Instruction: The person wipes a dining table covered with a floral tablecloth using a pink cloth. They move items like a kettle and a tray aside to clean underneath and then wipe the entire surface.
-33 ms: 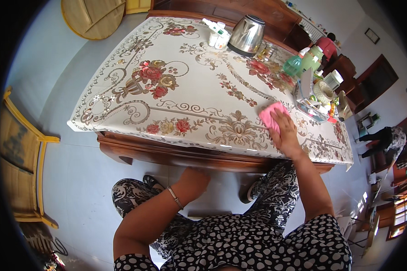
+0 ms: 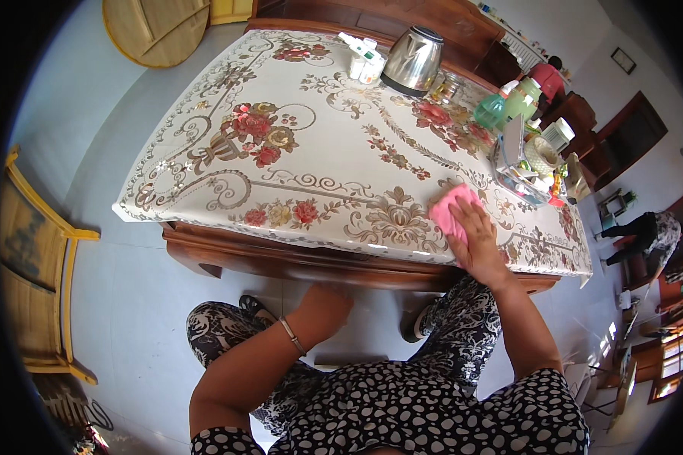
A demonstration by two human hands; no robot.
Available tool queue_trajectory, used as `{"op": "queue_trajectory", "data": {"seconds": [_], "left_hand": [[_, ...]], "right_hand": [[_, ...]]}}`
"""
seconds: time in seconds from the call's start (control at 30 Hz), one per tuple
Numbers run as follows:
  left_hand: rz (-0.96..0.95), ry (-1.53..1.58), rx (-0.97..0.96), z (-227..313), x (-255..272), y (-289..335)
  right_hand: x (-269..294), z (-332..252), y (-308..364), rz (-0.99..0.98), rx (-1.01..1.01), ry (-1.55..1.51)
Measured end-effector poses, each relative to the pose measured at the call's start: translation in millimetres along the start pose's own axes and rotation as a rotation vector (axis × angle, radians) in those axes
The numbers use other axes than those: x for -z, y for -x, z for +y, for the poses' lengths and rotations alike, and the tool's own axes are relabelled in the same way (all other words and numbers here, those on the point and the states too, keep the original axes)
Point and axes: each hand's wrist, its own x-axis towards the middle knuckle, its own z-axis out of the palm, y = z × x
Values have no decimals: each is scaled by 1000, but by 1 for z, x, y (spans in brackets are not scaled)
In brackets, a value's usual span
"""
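Under my right hand (image 2: 474, 236) a pink cloth (image 2: 449, 216) lies pressed against the flowered tablecloth (image 2: 341, 152), near the front edge of the table. The fingers stretch over the cloth and hold it to the surface. My left hand (image 2: 325, 309), below a bracelet on the wrist, hangs in front of the table's wooden edge, above my lap. Its fingers are curled in and partly in shadow; nothing shows in them.
A steel kettle (image 2: 412, 61), white bottles (image 2: 366, 64) and glass jars (image 2: 444, 87) stand at the back. On the right are a green spray bottle (image 2: 490, 111) and a filled clear basket (image 2: 520, 186). A wooden chair (image 2: 42, 265) stands left. Another person (image 2: 649, 231) bends over at far right.
My right hand has slid the pink cloth a little nearer to me across the tablecloth. My left hand has stayed in place.
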Motion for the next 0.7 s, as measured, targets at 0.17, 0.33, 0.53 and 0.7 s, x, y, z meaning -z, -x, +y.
{"op": "queue_trajectory", "data": {"seconds": [0.17,0.33,0.53,0.7], "left_hand": [[10,22,-49,11,-2,1],[-20,33,-87,15,-5,-8],[-24,77,-72,17,-13,-12],[13,95,-92,15,-11,-8]], "right_hand": [[11,-32,-10,-67,81,-90],[-35,6,-95,11,51,-14],[-81,33,-203,19,-145,68],[-93,41,-260,-39,-297,94]]}}
